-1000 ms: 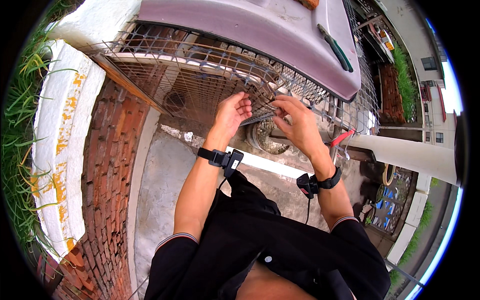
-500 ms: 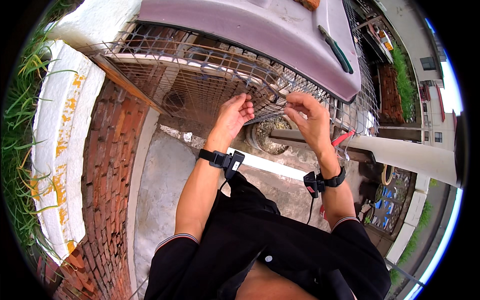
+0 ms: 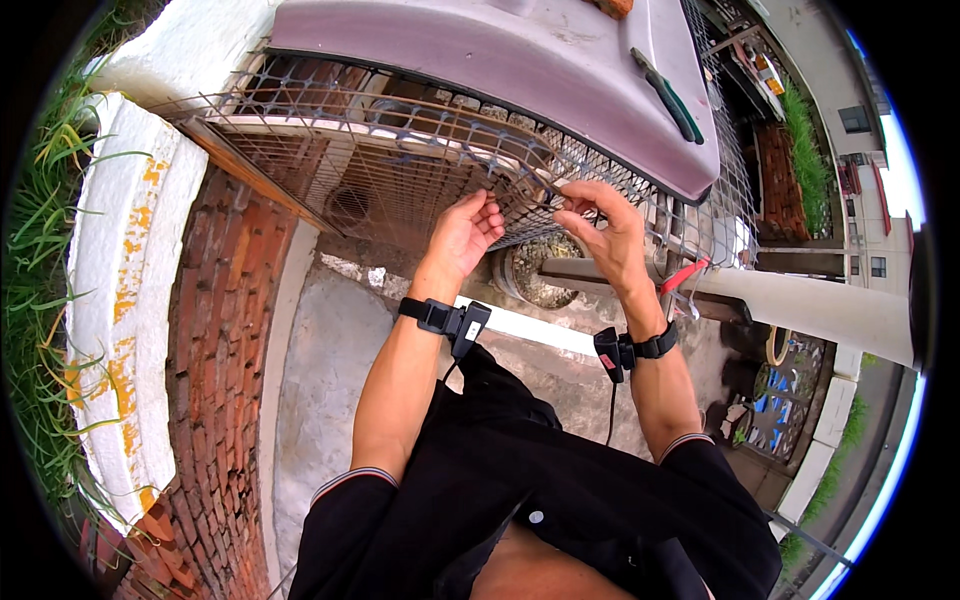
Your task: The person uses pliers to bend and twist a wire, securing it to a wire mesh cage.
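Note:
A rusty wire mesh panel (image 3: 400, 185) stands in front of me, with dark plastic netting (image 3: 385, 108) along its top. My left hand (image 3: 465, 235) is closed, its thumb and curled fingers pinched at the mesh near its right part. My right hand (image 3: 607, 232) is bent inward at the right end of the mesh, fingers curled with the thumb close by. Whatever thin thing lies between those right fingertips is too small to make out. Each wrist carries a black strap with a small box.
A mauve plastic cover (image 3: 480, 40) lies beyond the mesh, with green-handled pliers (image 3: 668, 95) and a brick piece (image 3: 612, 8) on it. A pale pipe (image 3: 800, 312) with a red tie (image 3: 684, 275) runs at right. A round pot (image 3: 535, 272) stands below. A brick wall (image 3: 225, 370) rises at left.
My right hand has shifted slightly left and up, its fingertips now closer to the end of the mesh. The left hand has barely moved.

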{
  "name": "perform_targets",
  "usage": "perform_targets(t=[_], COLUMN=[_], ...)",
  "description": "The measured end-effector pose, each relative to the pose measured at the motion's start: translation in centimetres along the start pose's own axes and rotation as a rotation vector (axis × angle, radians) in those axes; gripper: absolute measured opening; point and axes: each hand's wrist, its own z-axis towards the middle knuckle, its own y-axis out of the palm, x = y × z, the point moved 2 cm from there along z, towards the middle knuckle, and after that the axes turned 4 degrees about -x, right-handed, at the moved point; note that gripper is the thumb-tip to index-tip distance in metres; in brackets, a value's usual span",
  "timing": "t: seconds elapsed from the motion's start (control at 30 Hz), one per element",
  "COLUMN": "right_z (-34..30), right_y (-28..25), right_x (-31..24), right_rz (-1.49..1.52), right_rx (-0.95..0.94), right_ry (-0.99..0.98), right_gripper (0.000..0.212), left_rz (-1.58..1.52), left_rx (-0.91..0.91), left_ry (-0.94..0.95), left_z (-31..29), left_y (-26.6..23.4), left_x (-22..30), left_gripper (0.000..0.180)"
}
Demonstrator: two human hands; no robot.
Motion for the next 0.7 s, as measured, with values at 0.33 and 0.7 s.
perform_targets(t=[0.33, 0.7], right_z=[2.7, 2.0], right_y=[-1.3, -0.4], right_x=[-0.7, -0.8], right_rz=[-0.027, 0.000], right_rx=[-0.122, -0.050], right_ry=[0.119, 0.136], right_gripper=[0.048, 0.029], left_rz=[-0.022, -0.058], left_rx=[0.018, 0.027], left_ry=[-0.010, -0.024], left_z=[-0.3, -0.4], left_y=[0.4, 0.5], left_x=[-1.0, -1.0], left_gripper=[0.017, 0.016])
